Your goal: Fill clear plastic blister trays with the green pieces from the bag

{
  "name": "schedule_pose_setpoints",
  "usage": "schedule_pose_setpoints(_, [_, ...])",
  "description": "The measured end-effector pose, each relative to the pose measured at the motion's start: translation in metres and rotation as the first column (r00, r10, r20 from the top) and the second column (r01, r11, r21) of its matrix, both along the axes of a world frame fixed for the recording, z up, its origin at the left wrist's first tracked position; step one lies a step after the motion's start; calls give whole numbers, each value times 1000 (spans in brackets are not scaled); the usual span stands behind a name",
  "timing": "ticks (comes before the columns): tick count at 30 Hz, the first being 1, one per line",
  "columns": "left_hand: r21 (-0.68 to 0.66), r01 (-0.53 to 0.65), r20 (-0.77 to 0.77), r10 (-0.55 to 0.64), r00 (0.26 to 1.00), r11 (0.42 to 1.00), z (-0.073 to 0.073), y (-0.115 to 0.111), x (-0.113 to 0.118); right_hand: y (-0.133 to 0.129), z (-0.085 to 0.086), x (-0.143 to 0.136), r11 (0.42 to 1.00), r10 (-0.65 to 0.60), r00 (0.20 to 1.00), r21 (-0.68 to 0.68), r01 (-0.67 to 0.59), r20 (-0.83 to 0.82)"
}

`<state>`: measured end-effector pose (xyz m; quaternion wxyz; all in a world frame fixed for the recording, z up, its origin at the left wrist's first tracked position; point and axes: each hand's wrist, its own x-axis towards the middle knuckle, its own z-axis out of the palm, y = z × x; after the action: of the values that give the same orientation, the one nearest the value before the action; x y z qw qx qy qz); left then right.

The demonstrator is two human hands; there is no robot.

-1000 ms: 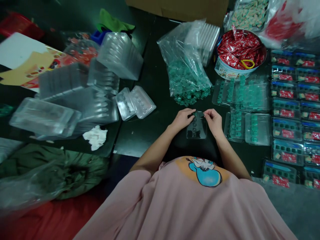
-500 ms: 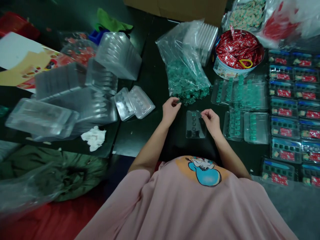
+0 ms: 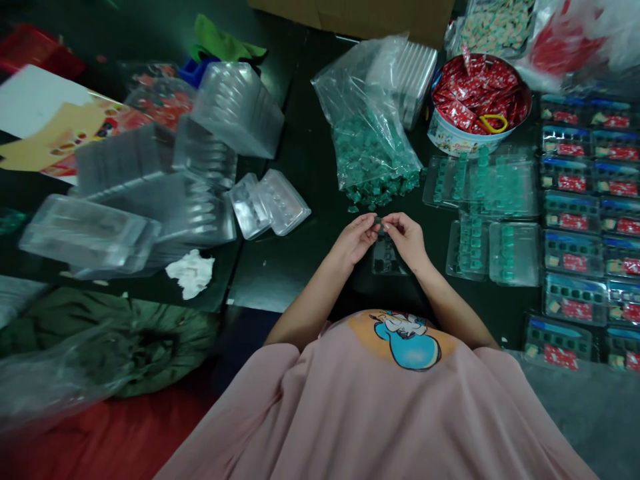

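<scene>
My left hand [image 3: 359, 238] and my right hand [image 3: 404, 237] meet over a clear plastic tray [image 3: 387, 265], which lies on the dark table in front of me. Between the fingertips of both hands is a small dark green piece [image 3: 379, 224], its exact kind too small to make out. Both hands are closed in a pinch on it. Just beyond them, a pile of green translucent pieces [image 3: 380, 190] spills from the mouth of a clear plastic bag [image 3: 367, 93]. The fingers partly cover the tray's upper end.
To the right lie trays with green pieces [image 3: 507, 250] and rows of filled trays [image 3: 573, 243]. A round tin [image 3: 463, 141] of red packets stands behind. Stacked empty trays [image 3: 240, 110], loose trays [image 3: 283, 200] and a crumpled white tissue [image 3: 191, 273] are on the left.
My left hand has come from the edge of the green pile toward me and to the right. My right hand has moved slightly left, and the two now meet over the tray.
</scene>
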<state>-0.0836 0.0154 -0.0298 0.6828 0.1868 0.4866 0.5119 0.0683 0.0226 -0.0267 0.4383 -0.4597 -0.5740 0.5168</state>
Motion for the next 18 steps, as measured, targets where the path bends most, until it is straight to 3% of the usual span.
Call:
schedule_pose_setpoints(2, [0, 5, -10, -5, 1000, 1000, 1, -2, 2, -2, 2, 3, 999, -29, 1000, 32, 28, 3])
schedule_pose_setpoints(5, [65, 22, -151, -12, 988, 998, 2, -6, 5, -4, 8, 9, 989, -54, 994, 141, 40, 98])
schedule_pose_setpoints(9, [216, 36, -323, 36, 946, 976, 2, -12, 9, -5, 13, 16, 957, 25, 958, 270, -105, 284])
schedule_pose_setpoints(13, [240, 87, -418, 22, 908, 967, 3, -20, 12, -9, 6, 20, 935, 78, 913, 289, -206, 399])
schedule_pose_setpoints(18, [212, 112, -433, -10, 901, 971, 2, -29, 11, -19, 4, 21, 922, 64, 865, 302, -242, 497])
